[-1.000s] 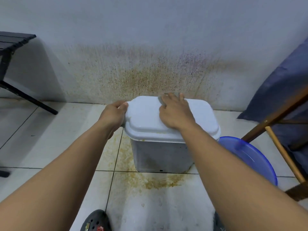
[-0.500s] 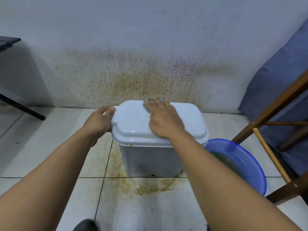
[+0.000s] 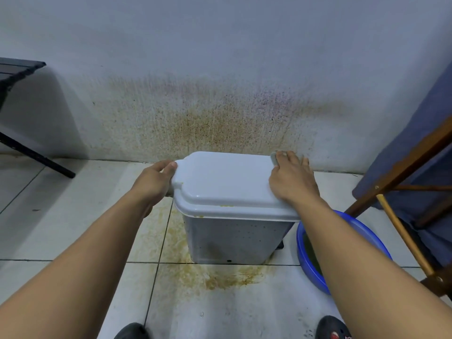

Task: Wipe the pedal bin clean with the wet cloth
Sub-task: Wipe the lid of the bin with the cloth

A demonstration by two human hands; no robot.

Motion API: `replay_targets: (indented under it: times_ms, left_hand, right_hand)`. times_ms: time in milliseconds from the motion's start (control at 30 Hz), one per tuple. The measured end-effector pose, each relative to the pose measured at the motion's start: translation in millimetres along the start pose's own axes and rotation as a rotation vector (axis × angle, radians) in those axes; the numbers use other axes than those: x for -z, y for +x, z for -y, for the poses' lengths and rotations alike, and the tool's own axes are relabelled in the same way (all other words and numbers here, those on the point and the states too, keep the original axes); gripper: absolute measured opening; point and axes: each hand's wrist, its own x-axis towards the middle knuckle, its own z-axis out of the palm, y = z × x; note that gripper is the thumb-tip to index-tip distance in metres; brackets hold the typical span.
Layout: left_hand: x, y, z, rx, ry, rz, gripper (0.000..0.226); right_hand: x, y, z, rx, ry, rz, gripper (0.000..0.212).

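Observation:
A white pedal bin [image 3: 234, 236] with its lid [image 3: 220, 182] closed stands on the tiled floor against a stained wall. My left hand [image 3: 152, 181] grips the lid's left edge, thumb on top. My right hand [image 3: 292, 178] lies flat on the lid's right end, fingers straight, pressing a grey cloth [image 3: 274, 159] of which only a small corner shows past the fingers. Small dark specks dot the bin's front, and a yellowish smear sits under the lid rim.
A blue basin [image 3: 342, 253] holding murky water sits on the floor right of the bin. A wooden chair [image 3: 403, 172] with blue fabric stands at the far right. A black table leg [image 3: 36, 155] is at the left. Yellow-brown stains mark the floor [image 3: 220, 277].
My right hand with the cloth has slid from the middle of the lid to its right end. The left hand keeps its grip on the left edge.

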Motion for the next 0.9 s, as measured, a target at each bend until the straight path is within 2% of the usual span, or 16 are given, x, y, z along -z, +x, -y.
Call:
replay_targets:
  times_ms: [133, 300, 400, 500, 700, 900]
  left_hand:
    - [9, 4, 6, 0.074, -0.062, 0.055, 0.032]
    - [27, 6, 25, 0.315, -0.324, 0.135, 0.022]
    - [31, 4, 37, 0.391, -0.429, 0.190, 0.021]
    - [30, 5, 39, 0.420, -0.526, 0.213, 0.021]
    - [29, 6, 36, 0.421, -0.534, 0.210, 0.017]
    - [33, 16, 38, 0.430, -0.592, 0.221, 0.043]
  right_hand:
    - [-7, 4, 28, 0.102, -0.037, 0.034, 0.055]
    - [-19, 6, 66, 0.209, -0.046, 0.066, 0.056]
    - [-25, 5, 92, 0.265, -0.043, 0.085, 0.054]
    - [-33, 3, 116, 0.324, -0.033, 0.083, 0.052]
    - [-46, -3, 160, 0.502, -0.060, 0.123, 0.050]
    - [-51, -4, 166, 0.633, -0.011, 0.135, 0.047]
